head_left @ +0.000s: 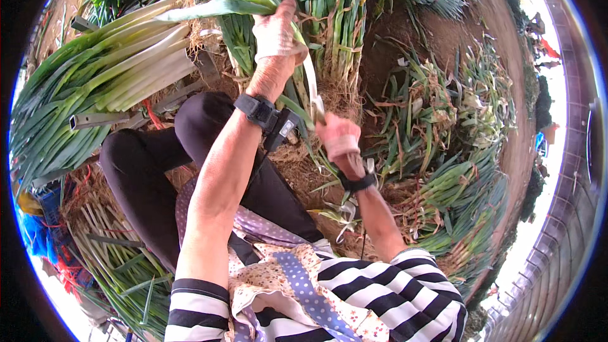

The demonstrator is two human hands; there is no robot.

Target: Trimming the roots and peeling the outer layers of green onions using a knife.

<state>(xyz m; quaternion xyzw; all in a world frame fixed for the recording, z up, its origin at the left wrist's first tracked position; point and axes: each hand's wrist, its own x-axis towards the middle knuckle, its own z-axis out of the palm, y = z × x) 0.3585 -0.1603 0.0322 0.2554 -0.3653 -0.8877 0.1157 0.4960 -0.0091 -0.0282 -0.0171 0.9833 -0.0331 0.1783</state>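
Observation:
My left hand [277, 37], in a pale glove, is closed around a leek [310, 79] near where its green leaves begin. The leaves fan up and to the left past my thumb, and the white shank slants down to the right. At its lower end my right hand [340, 136], also gloved, is closed with the fingertips against the shank. A loose green strip of leaf [296, 109] hangs beside the shank. Exactly what the right fingers pinch is partly hidden.
Stripped leeks [136, 66] lie in a row on a metal rack [98, 120] at left. A tied leek bundle [332, 19] stands ahead. Leaf scraps [424, 104] heap up on the right, near more leeks [462, 209]. Others [117, 259] lie at lower left by a blue crate [54, 206].

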